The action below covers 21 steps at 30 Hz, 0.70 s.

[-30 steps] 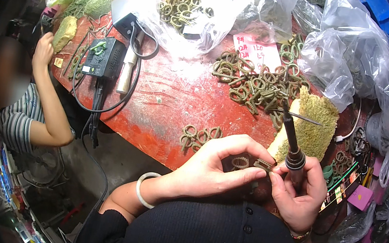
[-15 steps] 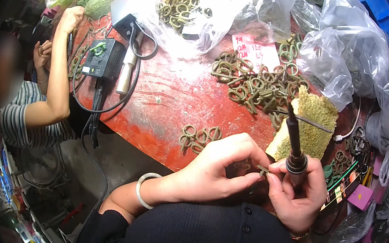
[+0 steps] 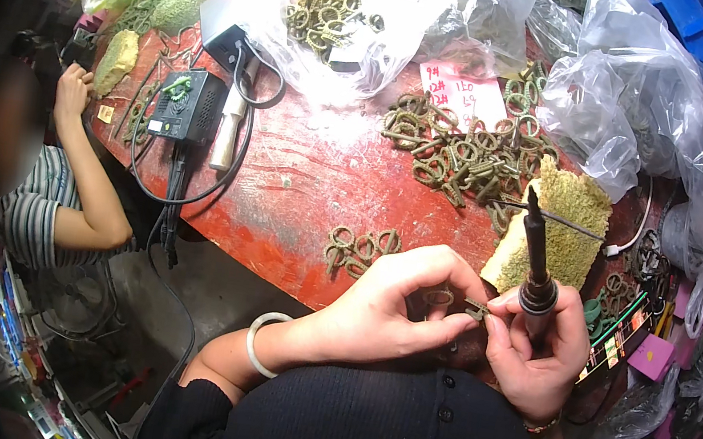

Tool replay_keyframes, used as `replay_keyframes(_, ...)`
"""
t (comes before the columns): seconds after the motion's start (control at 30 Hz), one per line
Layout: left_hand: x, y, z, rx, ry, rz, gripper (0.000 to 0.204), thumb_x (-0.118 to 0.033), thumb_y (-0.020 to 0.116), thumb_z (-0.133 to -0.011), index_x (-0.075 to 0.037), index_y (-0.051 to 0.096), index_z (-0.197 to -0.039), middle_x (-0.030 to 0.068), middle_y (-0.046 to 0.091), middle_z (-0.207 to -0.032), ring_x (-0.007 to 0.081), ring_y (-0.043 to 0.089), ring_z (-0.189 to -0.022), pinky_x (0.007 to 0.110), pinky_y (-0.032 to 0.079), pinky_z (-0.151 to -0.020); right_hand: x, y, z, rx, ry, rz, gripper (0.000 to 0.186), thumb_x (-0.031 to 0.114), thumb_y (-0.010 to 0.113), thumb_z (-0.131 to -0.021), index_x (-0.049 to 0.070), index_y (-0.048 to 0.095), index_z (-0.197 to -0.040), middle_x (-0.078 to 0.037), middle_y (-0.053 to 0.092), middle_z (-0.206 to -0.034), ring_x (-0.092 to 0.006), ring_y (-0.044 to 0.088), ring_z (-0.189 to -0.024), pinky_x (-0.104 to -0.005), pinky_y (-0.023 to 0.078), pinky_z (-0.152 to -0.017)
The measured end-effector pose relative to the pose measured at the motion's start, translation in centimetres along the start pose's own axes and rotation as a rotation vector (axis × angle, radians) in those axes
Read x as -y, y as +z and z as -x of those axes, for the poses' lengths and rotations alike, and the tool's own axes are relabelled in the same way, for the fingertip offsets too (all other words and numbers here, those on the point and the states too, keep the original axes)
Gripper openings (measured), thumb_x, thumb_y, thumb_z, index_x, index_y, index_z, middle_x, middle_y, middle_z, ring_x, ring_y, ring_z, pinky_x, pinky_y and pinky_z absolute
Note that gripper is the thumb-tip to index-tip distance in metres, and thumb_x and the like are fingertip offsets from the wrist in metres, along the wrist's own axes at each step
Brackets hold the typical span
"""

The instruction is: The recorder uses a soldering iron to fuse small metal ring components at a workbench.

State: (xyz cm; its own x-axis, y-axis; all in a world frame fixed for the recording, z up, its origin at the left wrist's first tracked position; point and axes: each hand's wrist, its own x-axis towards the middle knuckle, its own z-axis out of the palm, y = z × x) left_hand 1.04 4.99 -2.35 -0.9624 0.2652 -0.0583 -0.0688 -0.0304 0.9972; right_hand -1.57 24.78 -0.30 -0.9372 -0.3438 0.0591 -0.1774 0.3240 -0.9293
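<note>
My left hand (image 3: 398,305) pinches a small greenish-brown piece (image 3: 475,309) at thumb and forefinger. Piece lies at that hand's right, by my right hand's fingertips; long axis roughly left-right. Right hand (image 3: 541,354) grips a pen-shaped tool (image 3: 538,250), tip pointing far.

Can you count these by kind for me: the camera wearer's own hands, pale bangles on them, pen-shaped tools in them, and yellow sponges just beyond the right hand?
Left hand plus right hand: 2
Pale bangle: 1
Pen-shaped tool: 1
Yellow sponge: 1
Total: 5
</note>
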Motion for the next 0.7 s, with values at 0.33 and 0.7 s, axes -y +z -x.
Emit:
replay_keyframes(0.33, -0.14, -0.12, 0.14, -0.006, -0.080, 0.096, 0.021, -0.003, 0.071, -0.084, -0.001, 0.065, -0.103, 0.0055, 0.063, -0.098, 0.0108, 0.058, -0.087, 0.025, 0.046, -0.074, 0.21, 0.09, 0.04, -0.006, 0.106, -0.113, 0.027, -0.005, 0.071, -0.075, 0.003, 0.057, -0.097, 0.003, 0.063, -0.074, 0.0025, 0.036, -0.048, -0.0165, 0.028, -0.046)
replay_keyframes(0.7, -0.02, -0.13, -0.07, -0.037, 0.067, -0.068, 0.020, -0.004, 0.072, -0.081, -0.002, 0.066, -0.099, 0.0064, 0.061, -0.095, 0.0152, 0.058, -0.086, 0.027, 0.047, -0.072, 0.18, -0.04, 0.24, -0.007, 0.094, -0.163, 0.029, -0.004, 0.074, -0.075, 0.003, 0.055, -0.097, 0.003, 0.062, -0.075, 0.0026, 0.035, -0.050, -0.0165, 0.028, -0.046)
